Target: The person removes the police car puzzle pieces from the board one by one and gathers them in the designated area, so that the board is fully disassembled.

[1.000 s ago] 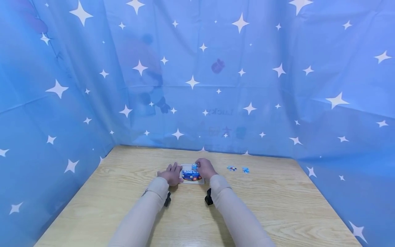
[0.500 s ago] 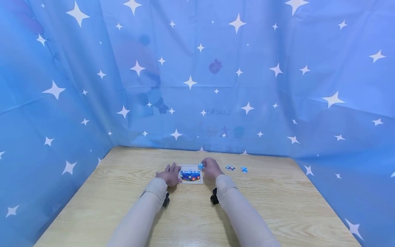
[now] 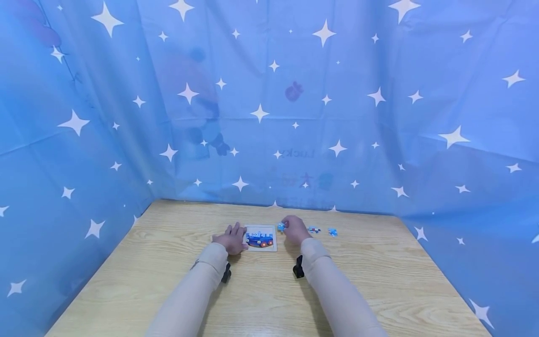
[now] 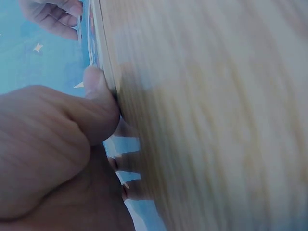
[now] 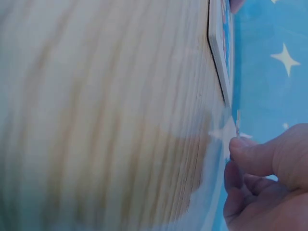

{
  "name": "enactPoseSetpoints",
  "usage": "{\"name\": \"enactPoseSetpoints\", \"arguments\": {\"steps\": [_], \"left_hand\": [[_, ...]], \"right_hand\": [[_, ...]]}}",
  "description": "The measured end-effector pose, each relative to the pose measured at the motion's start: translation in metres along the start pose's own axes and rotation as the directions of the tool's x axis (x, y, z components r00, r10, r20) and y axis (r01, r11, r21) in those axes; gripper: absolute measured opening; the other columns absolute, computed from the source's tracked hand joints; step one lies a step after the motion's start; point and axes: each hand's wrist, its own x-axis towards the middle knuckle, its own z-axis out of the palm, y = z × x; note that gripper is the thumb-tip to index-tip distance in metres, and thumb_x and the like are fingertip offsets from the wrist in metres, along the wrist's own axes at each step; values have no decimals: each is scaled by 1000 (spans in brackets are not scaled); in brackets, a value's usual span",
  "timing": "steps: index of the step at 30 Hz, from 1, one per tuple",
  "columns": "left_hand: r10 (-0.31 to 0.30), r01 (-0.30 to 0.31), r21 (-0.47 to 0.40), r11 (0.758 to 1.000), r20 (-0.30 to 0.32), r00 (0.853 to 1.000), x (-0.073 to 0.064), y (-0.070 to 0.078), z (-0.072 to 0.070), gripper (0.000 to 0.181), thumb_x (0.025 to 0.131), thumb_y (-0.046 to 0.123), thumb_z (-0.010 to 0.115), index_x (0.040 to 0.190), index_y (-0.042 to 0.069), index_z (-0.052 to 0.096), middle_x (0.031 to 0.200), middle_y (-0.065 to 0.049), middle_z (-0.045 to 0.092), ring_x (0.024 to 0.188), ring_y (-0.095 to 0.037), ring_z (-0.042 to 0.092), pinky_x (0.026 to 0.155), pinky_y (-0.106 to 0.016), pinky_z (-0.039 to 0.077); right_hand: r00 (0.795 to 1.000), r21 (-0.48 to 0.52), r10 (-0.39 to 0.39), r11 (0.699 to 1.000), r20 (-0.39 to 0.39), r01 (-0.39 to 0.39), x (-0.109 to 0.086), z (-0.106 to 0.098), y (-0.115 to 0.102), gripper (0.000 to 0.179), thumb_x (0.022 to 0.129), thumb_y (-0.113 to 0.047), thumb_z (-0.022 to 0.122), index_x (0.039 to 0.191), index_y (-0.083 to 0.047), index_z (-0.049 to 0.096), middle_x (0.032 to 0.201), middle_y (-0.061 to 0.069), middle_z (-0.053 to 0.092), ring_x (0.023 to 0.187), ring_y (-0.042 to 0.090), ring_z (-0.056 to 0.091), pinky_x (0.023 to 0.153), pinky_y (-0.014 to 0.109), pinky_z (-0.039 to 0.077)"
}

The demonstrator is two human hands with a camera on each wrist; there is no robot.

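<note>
A small framed jigsaw puzzle with a blue vehicle picture lies on the table; a pale strip shows along the top of its picture. At its left side my left hand rests with fingers spread, and the thumb touches the frame's edge. To the right of the frame, my right hand pinches a light-blue jigsaw piece between thumb and fingertips. Seen edge-on in the right wrist view, the pinched piece is a thin sliver, apart from the frame.
Two loose jigsaw pieces lie right of my right hand: a multicoloured piece and a light-blue piece. The wooden table ends at a blue star-patterned curtain behind and at both sides.
My right hand has drawn the light-blue piece away from the puzzle's upper right area, moving right past the frame. The left hand stays at the frame's left side.
</note>
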Motion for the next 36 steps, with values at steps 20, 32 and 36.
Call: {"name": "enactPoseSetpoints", "arguments": {"steps": [20, 32, 36], "left_hand": [[2, -2, 1, 1000, -14, 1000, 7, -5, 11, 67, 107, 41, 46, 163, 15, 21, 170, -12, 7, 156, -35, 6, 110, -79, 13], [19, -19, -32, 999, 8, 1000, -15, 5, -8, 66, 106, 41, 48, 162, 16, 24, 170, -11, 8, 156, -34, 8, 112, -77, 14], [18, -18, -43, 999, 1, 1000, -15, 5, -8, 66, 106, 39, 50, 162, 15, 25, 170, -12, 9, 156, -34, 8, 112, -77, 14]], "right_hand": [[999, -31, 36, 999, -2, -36, -6, -15, 20, 33, 96, 10, 53, 128, 5, 64, 123, 21, 64, 116, 38, 61, 94, 50, 52], [1000, -78, 22, 997, 12, -21, -5, -20, 23, 35, 95, 14, 51, 126, 7, 65, 123, 24, 65, 114, 40, 62, 94, 51, 53], [1000, -77, 11, 997, 19, -9, -5, -22, 24, 34, 94, 13, 53, 126, 7, 65, 122, 23, 66, 109, 37, 64, 89, 48, 55]]}}
